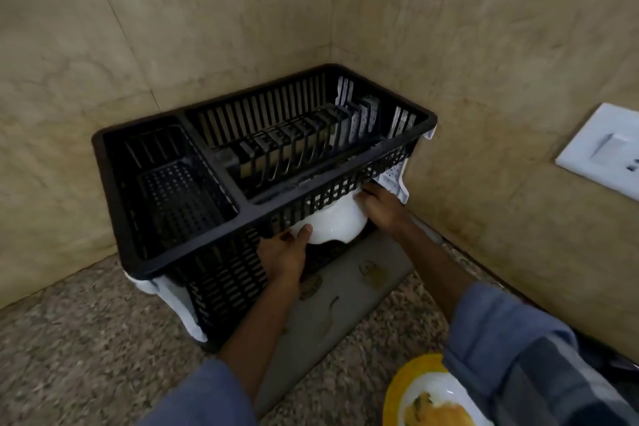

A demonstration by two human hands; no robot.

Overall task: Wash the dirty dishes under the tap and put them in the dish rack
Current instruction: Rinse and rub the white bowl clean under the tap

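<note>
A black plastic dish rack [173,273] with white corner legs stands in the corner of a speckled stone counter. A white bowl [335,221] sits tilted in the opening of the rack's lower level, partly hidden behind the rack's upper front wall. My left hand [283,252] grips the bowl's left rim with the thumb on top. On the bowl's right side my right hand [380,204] holds it, fingers curled round the edge. At the bottom right a dirty plate [425,401] with a yellow rim and orange food residue lies on the counter.
A grey drain tray [345,308] with stains sticks out from under the rack toward me. Beige tiled walls close in behind and to the right. A white switch plate [601,152] is on the right wall. The rack's top compartments hold no dishes.
</note>
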